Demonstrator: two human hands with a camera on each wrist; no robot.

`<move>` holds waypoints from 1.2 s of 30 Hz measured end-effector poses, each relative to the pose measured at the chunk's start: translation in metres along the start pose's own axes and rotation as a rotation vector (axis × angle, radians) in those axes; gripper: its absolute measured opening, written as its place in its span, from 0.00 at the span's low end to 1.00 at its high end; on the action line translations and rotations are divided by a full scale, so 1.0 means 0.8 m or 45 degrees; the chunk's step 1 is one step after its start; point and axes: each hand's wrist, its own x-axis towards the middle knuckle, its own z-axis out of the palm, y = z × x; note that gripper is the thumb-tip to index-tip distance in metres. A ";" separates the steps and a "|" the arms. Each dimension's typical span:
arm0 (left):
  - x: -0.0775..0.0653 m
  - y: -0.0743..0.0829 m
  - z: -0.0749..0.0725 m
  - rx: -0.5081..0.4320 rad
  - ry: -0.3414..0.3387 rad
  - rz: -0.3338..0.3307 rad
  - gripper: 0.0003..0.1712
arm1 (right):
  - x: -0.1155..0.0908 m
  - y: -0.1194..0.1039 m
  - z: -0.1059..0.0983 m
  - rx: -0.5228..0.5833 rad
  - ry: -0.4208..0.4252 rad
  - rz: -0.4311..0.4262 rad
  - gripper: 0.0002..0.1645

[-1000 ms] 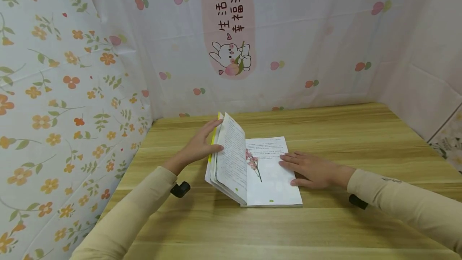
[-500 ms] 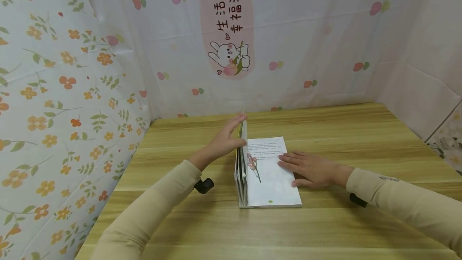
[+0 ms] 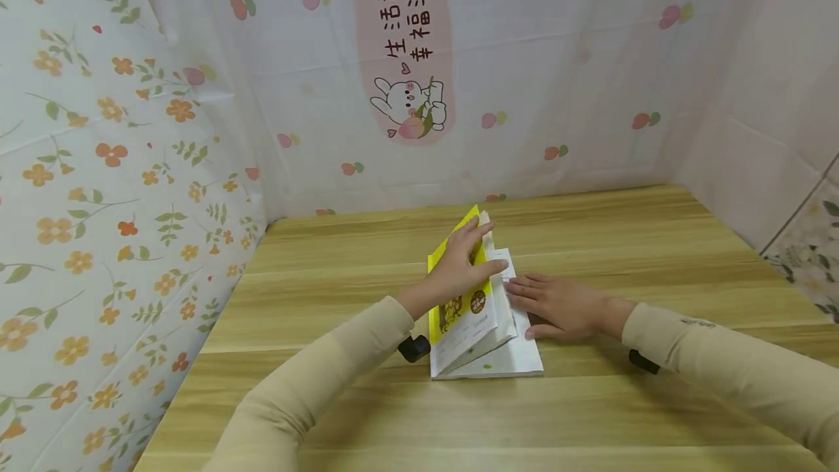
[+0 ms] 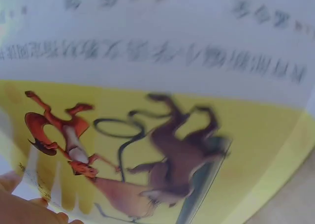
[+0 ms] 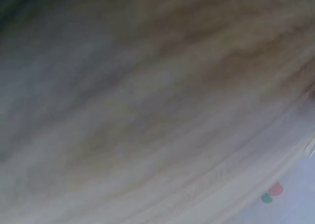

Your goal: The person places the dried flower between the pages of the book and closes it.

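Note:
A book stands partly folded, its yellow and white cover (image 3: pixel 462 333) tilted up and leaning to the right over the open pages (image 3: pixel 521 359). My left hand (image 3: pixel 455 268) lies against the outside of the cover, fingers and thumb extended to its free edge. In the left wrist view the cover's cartoon animals (image 4: pixel 172 150) fill much of the frame, with part of the left hand (image 4: pixel 27 211) at the lower left corner. My right hand (image 3: pixel 564 306) rests flat, its fingertips at the right edge of the lower page. The right wrist view shows mostly blurred wood grain.
The book lies on a wood-grain table (image 3: pixel 354 406). A white curtain (image 3: pixel 557 79) with fruit prints hangs behind the table's far edge, and a flowered cloth (image 3: pixel 131 253) hangs on the left.
My left hand has swung the cover and its pages from the left, through upright, to lean right over the other pages. The right hand stays at the page edge.

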 end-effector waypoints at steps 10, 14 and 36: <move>-0.022 -0.036 0.017 0.065 -0.073 0.067 0.40 | -0.013 0.006 -0.007 0.083 -0.038 0.102 0.42; -0.039 -0.052 0.009 0.189 -0.171 0.069 0.45 | -0.022 0.014 -0.020 0.124 -0.065 0.244 0.43; -0.076 -0.100 -0.022 1.081 -0.537 0.410 0.56 | 0.010 -0.040 -0.034 0.156 0.033 0.074 0.45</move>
